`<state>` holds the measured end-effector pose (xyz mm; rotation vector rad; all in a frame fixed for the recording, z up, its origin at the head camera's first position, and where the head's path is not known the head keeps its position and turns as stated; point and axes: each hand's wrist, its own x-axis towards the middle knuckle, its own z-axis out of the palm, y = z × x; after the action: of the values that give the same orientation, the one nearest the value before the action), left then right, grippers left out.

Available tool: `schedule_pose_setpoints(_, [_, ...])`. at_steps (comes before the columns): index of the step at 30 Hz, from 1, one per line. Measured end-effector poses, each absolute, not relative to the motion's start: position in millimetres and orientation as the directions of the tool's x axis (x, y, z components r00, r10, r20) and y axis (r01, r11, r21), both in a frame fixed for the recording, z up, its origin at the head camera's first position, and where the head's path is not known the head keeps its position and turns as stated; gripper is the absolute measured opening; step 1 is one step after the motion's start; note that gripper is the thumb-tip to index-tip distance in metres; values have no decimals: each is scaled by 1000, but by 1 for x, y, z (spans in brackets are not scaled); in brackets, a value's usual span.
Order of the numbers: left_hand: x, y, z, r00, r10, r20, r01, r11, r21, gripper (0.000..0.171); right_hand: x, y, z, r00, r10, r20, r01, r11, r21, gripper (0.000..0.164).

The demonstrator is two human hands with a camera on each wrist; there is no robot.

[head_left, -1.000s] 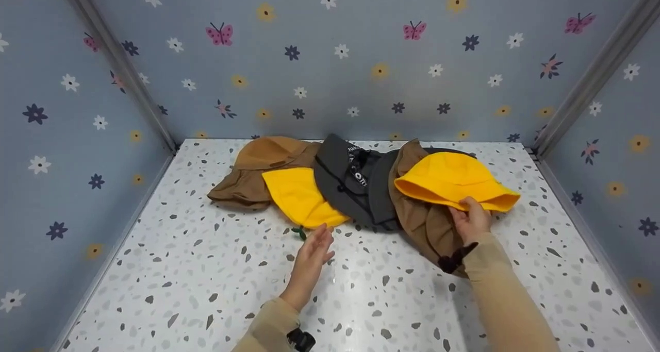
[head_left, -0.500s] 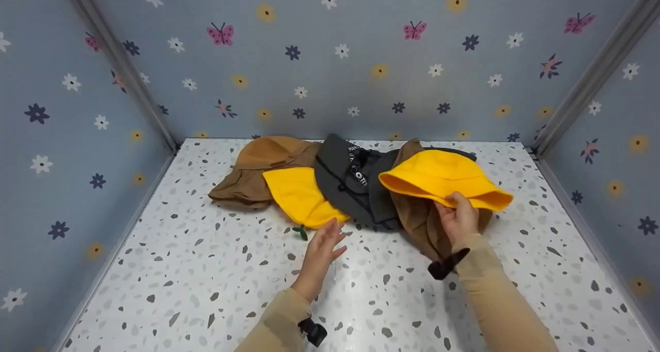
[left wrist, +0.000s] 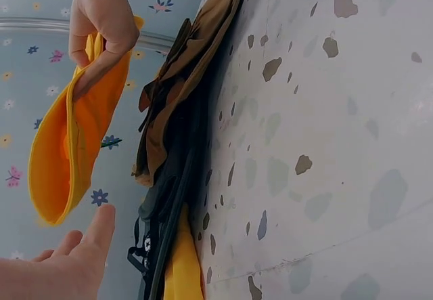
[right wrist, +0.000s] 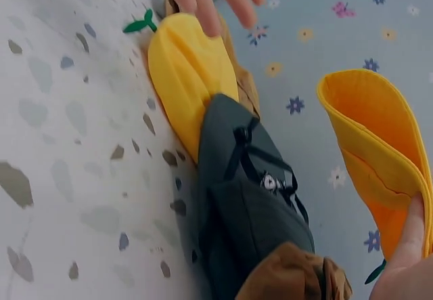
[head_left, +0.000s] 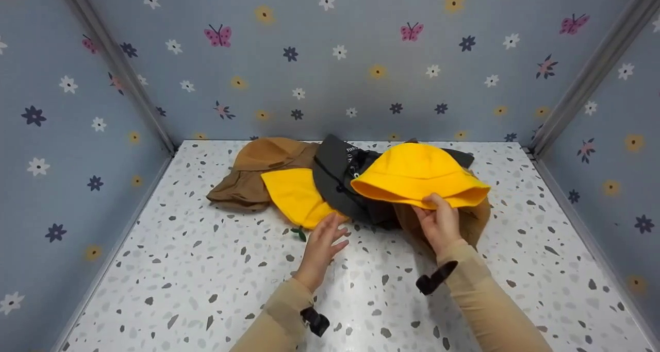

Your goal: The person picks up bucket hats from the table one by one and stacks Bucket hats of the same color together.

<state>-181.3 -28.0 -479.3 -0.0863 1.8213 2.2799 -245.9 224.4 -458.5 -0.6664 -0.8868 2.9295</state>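
My right hand (head_left: pixel 438 223) pinches the brim of a yellow bucket hat (head_left: pixel 420 169), thumb outside and fingers under it. The hat is lifted above the pile, its opening tilted toward me. In the right wrist view a bit of green (right wrist: pixel 375 271) shows by this hat. My left hand (head_left: pixel 320 249) is held out with fingers loosely extended, holding nothing. Just beyond its fingertips lies another yellow hat (head_left: pixel 296 195) with a green sprout (head_left: pixel 299 233). A dark grey hat (head_left: pixel 332 177) with a cord and white lettering lies in the middle, partly hidden by the lifted hat.
A brown hat with a neck flap (head_left: pixel 263 171) lies at the left of the row. Another brown hat (head_left: pixel 472 220) lies under the lifted one, with a dark brim (head_left: pixel 459 157) behind. Patterned panels (head_left: pixel 330 58) wall the speckled table (head_left: pixel 206 280) at the back and sides.
My right hand has carried the yellow bucket hat leftward, from over the right brown hat to partly over the grey one. My left hand has shifted slightly right.
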Motion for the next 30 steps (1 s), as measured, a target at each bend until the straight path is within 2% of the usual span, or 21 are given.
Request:
schedule_pose_setpoints(5, [-183,-27,-480,-975,138,-175,-203,-224,953,65,-240,211,-456,-919,128,-373,116,-816,-566,37])
schedule_pose_setpoints(11, [-185,-27,-479,-969,132,-207,-232,-217,948,73,-231,196,-455,-934,85,-346,139,-807,-574,42])
schedule_pose_setpoints(14, [-186,-28,-479,-970,127,-209,-233,-214,949,76,-225,187,-456,-941,67,-332,145,-805,-576,40])
schedule_pose_setpoints(23, [-187,-25,-479,-971,114,-210,-237,-347,908,81,-205,154,-466,-950,22,-311,178,-780,-600,27])
schedule_pose_setpoints(30, [-187,-24,-480,-977,70,-202,-211,-441,872,76,-195,140,-469,-951,-8,-310,202,-775,-599,23])
